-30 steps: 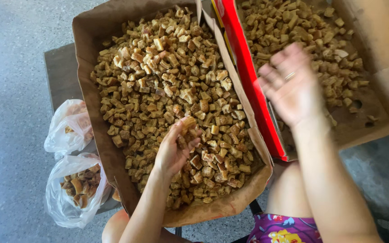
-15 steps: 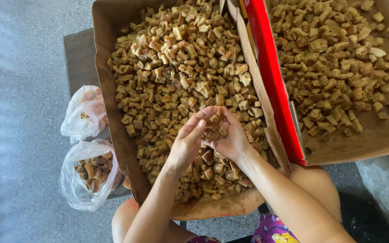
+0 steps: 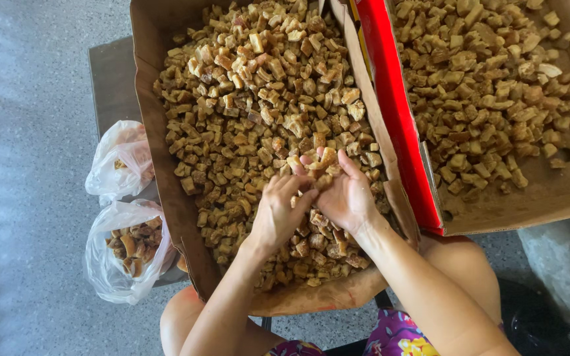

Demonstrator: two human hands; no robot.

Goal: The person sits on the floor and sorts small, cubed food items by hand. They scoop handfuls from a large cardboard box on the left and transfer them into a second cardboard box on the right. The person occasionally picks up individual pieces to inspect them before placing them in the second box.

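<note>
A: Two hands meet at the centre of the frame. We note the left hand (image 3: 278, 214) and the right hand (image 3: 346, 198) pressed close together, fingers curled round a small clump of brown chunks (image 3: 315, 161) held just above the heap.

B: Grip state?

A: Both hands are closed on that clump; fingertips of the two hands touch. We cannot tell how many pieces they enclose.

B: Location of the clump?

A: Lower centre of the left cardboard box (image 3: 159, 132), which fills the upper middle of the frame and is piled with the same brown chunks.

B: Surroundings?

A: Touching that box on its right stands a second box with a red wall (image 3: 394, 112), in the upper right of the frame. Its layer of chunks is thinner, and bare cardboard shows along its lower edge. At lower left, two clear plastic bags sit beside the left box: the lower bag (image 3: 123, 254) holds some darker pieces, the upper bag (image 3: 121, 161) holds very few.

B: Progress?

A: We judge the work early to middling. The left box is heaped nearly full, and both bags are far from full.
</note>
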